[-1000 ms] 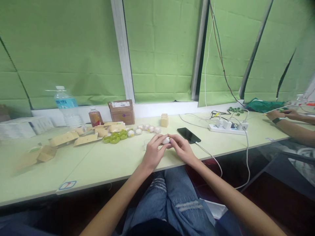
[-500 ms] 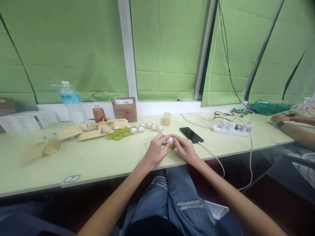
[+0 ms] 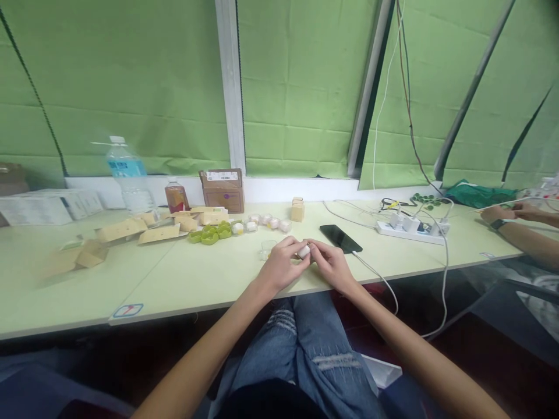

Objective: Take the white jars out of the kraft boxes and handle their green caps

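A small white rounded object [image 3: 304,251] is pinched between my two hands above the table's front edge; its exact kind is too small to make out. My left hand [image 3: 283,265] grips it from the left with thumb and fingers. From the right, the fingertips of my right hand [image 3: 328,265] close on the same object. Just left of my left hand a clear plastic case [image 3: 267,249] lies on the table. Farther back sits a row of small white and pinkish pieces in clear cases [image 3: 252,223], beside yellow-green cup-shaped pieces [image 3: 210,234].
A black phone [image 3: 340,238] with a white cable lies right of my hands, before a power strip [image 3: 410,231]. Small cardboard boxes [image 3: 297,209], opened cartons [image 3: 124,230], a brown box [image 3: 222,191] and bottles [image 3: 176,196] stand behind. Another person's hands [image 3: 500,214] are at far right.
The white object has turned in my fingers, and the yellow-green part seen below it is now out of sight. My left hand has shifted slightly right, showing more of the clear case.
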The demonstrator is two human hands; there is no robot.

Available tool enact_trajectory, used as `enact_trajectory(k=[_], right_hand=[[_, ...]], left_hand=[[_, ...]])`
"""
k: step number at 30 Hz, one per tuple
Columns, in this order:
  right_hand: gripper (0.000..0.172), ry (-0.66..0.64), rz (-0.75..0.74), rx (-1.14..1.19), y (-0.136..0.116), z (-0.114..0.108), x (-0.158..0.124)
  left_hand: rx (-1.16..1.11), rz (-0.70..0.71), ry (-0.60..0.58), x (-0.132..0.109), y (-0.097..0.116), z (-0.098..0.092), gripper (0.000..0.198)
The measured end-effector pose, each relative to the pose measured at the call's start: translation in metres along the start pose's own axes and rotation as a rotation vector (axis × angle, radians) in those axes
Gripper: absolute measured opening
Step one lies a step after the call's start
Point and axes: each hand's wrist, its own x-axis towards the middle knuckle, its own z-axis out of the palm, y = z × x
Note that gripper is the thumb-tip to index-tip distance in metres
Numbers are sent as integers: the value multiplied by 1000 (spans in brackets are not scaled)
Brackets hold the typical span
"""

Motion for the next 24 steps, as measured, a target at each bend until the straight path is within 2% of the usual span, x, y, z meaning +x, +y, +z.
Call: enact_trajectory(k=[4, 7, 12, 16, 24], right_hand=[[43, -15, 109, 147, 4, 0, 1], [44, -16, 160, 247, 6, -1, 2], [46, -26, 159, 343, 7, -4, 2], [48, -43, 156, 351, 5, -5, 3], [65, -117, 116, 394, 11, 4, 1]], left_hand=[[61, 59, -12, -2, -1, 0, 23], [37, 49, 40, -3, -3, 4, 30], [-61, -33, 127, -4, -7, 10, 41], [-126, -104, 146, -3, -9, 12, 42], [-88, -75, 178, -3, -10, 12, 34]])
